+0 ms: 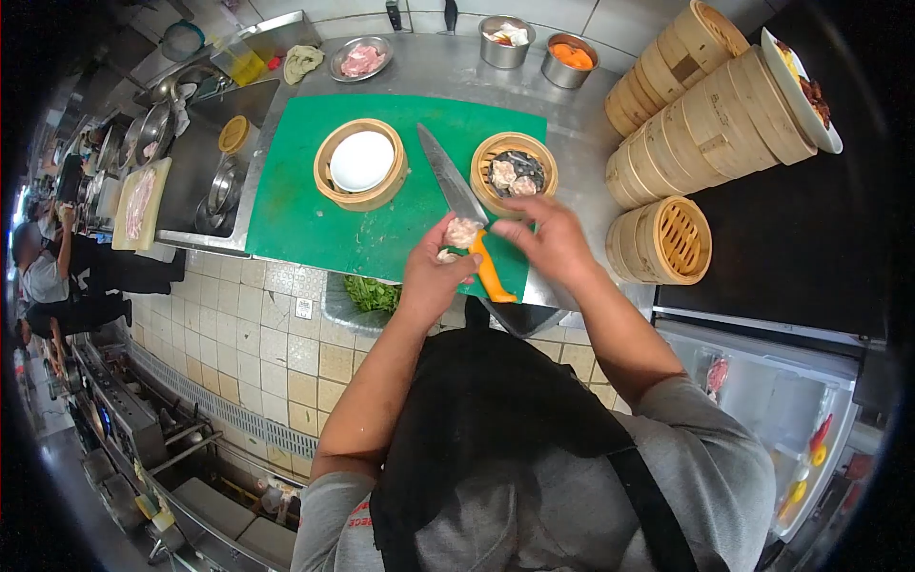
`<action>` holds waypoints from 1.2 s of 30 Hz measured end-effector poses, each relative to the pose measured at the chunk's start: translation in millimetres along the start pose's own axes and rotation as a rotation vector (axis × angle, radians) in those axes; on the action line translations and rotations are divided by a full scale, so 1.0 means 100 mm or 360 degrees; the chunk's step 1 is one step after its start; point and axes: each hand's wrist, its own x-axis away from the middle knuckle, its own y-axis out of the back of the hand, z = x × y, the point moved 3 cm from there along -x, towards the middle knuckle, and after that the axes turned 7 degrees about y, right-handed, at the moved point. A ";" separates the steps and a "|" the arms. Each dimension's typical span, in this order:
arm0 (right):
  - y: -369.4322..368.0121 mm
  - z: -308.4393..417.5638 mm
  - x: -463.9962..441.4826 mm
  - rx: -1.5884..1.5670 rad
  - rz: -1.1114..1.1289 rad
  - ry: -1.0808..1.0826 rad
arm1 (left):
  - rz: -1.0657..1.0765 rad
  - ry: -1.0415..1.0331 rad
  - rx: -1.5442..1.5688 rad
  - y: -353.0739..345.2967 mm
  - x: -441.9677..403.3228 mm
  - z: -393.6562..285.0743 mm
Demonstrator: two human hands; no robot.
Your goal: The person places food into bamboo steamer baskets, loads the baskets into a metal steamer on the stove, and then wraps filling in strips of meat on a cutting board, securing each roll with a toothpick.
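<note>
My left hand [437,274] is closed around pale shumai dumplings; one dumpling [462,232] shows at the fingertips and part of another at the palm. Below the small bamboo steamer [478,181], my right hand [551,243] has its thumb and fingers apart, with nothing visible between them. Inside that steamer, two shumai [502,173] sit on a dark perforated liner. A knife [444,173] lies on the green cutting board [295,191], its orange handle partly behind my left fingers. Farther left stands another bamboo steamer [386,195] holding a white bowl [361,160].
Bamboo steamers [710,138] are stacked at the right, with a white plate [829,133] leaning over them. Metal containers [570,67] and a meat dish [361,59] line the back. A sink [191,186] is at left; a person [57,262] stands beyond.
</note>
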 end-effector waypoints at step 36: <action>-0.05 -0.78 -0.28 -0.0020 0.0384 -0.0407 | 0.0126 0.0125 0.0524 -0.06 -0.08 0.03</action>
